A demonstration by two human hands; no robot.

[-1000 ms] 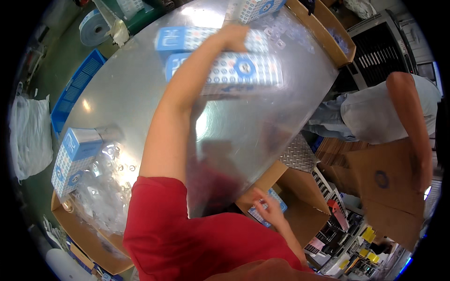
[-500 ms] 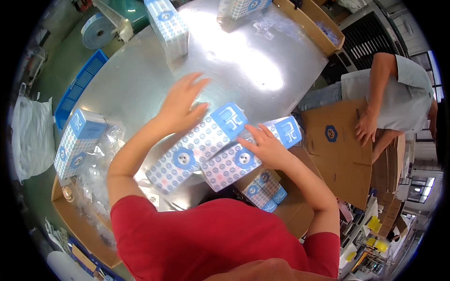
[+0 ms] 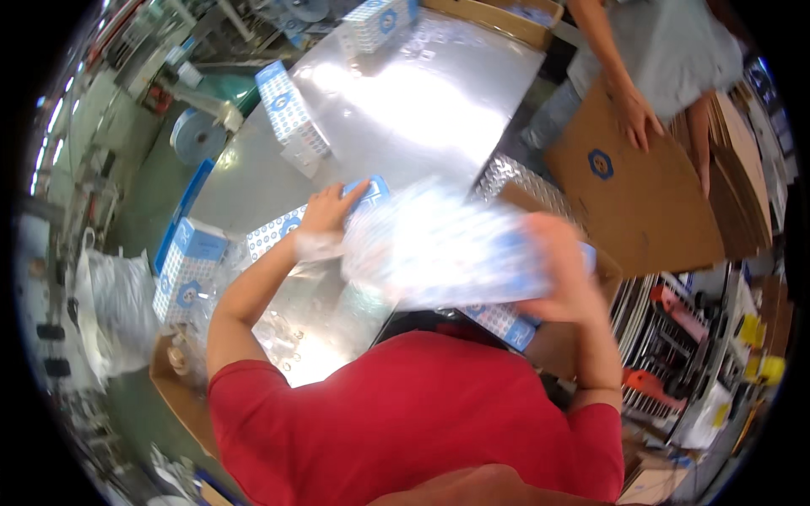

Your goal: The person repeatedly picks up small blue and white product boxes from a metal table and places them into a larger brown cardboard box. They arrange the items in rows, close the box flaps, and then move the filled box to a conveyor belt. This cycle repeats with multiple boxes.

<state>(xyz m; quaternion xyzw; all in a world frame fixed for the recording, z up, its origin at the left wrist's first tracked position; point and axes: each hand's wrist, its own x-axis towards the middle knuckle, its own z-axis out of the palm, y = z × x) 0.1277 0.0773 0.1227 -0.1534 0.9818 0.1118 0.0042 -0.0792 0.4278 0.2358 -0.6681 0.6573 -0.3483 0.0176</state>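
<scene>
My right hand (image 3: 557, 266), smeared by motion, grips the end of a white-and-blue patterned carton (image 3: 447, 249). The carton is blurred in front of my chest, and I cannot tell whether it is one box or two pressed together. My left hand (image 3: 325, 212) is closed over another such patterned box (image 3: 274, 232), which lies on the metal table (image 3: 228, 190); its blue end shows beyond my fingers. Below the blurred carton, more patterned boxes (image 3: 499, 325) sit in an open brown cardboard box (image 3: 561, 346) at my right side.
A patterned box (image 3: 287, 110) stands at the far left of the table, another (image 3: 377, 27) at the back. One more (image 3: 187, 261) stands near clear plastic packaging (image 3: 274, 333) on the left. At right, a person's hand (image 3: 633, 114) holds a flattened brown carton (image 3: 624, 202).
My right hand has swung a carton up over the open brown box. My left hand has gone from open to closed over a box on the table. The view has turned.
</scene>
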